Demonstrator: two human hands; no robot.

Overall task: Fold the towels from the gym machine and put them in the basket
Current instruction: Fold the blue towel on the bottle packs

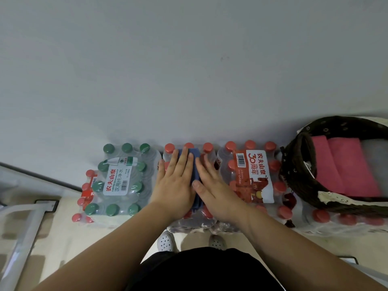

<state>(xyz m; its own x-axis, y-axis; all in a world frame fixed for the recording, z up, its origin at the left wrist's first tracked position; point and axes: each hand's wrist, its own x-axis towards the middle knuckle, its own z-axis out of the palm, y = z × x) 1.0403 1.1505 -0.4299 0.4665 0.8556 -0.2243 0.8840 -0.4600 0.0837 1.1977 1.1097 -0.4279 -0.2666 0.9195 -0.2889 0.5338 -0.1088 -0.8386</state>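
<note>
Head view: we press a folded blue towel [196, 164] flat on a red-capped pack of water bottles [207, 148] at centre frame.
Our left hand [176, 181] and right hand [216, 192] lie side by side on the towel, fingers [184, 160] straight and flat, gripping nothing. A green-capped pack [119, 177] sits just left. At the right edge, the dark wicker basket [294, 162] holds folded pink towels [344, 164].
</note>
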